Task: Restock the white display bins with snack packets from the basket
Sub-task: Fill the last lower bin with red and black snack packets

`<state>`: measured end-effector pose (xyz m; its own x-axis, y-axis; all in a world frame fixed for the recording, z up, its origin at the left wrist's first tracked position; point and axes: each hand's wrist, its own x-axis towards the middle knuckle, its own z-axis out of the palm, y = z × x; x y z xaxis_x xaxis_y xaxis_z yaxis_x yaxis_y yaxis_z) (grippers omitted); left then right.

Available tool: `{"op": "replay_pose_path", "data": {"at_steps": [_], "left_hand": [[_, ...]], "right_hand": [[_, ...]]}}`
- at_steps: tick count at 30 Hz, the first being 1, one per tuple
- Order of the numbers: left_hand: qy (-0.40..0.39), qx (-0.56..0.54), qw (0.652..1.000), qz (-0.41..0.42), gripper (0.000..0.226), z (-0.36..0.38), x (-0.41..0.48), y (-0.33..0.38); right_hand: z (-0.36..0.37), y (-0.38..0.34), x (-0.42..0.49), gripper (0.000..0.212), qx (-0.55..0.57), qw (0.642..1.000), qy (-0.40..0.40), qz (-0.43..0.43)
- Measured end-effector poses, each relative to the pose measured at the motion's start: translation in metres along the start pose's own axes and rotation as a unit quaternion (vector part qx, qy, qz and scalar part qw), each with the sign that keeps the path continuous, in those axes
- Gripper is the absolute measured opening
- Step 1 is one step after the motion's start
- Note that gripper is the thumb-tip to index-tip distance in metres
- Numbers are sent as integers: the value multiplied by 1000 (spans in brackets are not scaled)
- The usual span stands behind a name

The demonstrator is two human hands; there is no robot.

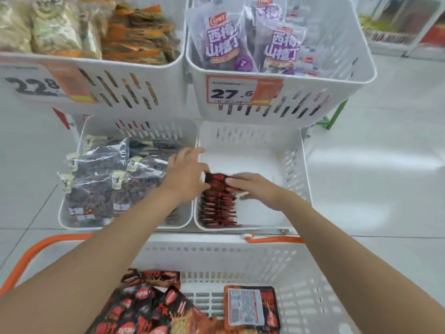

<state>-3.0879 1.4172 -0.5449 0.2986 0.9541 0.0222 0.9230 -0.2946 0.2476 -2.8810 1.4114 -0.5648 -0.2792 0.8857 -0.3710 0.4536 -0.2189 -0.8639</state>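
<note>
A row of red-and-black snack packets (218,203) stands on edge along the left side of the lower right white bin (293,165). My left hand (184,174) and my right hand (258,189) hold the far end of that row from either side, fingers curled on the packets. Below, the white basket (240,259) with orange handles holds more red-and-black packets (144,307) at its left and one packet (251,307) lying label side up.
The lower left bin (72,213) is full of clear bags of dark snacks (101,179). Upper bins hold orange-and-green packets (134,34) and purple packets (252,39), with price tags 22.8 and 27.6. Tiled floor lies to the right.
</note>
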Motion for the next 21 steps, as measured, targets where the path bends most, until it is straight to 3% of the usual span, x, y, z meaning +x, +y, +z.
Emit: {"op": "replay_pose_path", "data": {"at_steps": [3, 7, 11, 15, 17, 21], "left_hand": [[-12, 48, 998, 44, 49, 9, -4, -9], [-37, 54, 996, 59, 62, 7, -4, -11], [-63, 17, 996, 61, 64, 2, -9, -11], [-10, -56, 996, 69, 55, -8, -29, -4], [21, -97, 994, 51, 45, -15, -48, 5], [57, -174, 983, 17, 24, -18, -103, 25]], "right_hand": [[2, 8, 8, 40, 67, 993, -95, 20], [12, 12, 19, 52, 0, 994, -107, 3], [14, 8, 7, 63, -10, 1000, -22, -6], [18, -4, -25, 67, -81, 992, 82, -55], [26, -11, -48, 58, -99, 980, 149, -89], [65, -20, -116, 19, -115, 931, 276, -212]]}}
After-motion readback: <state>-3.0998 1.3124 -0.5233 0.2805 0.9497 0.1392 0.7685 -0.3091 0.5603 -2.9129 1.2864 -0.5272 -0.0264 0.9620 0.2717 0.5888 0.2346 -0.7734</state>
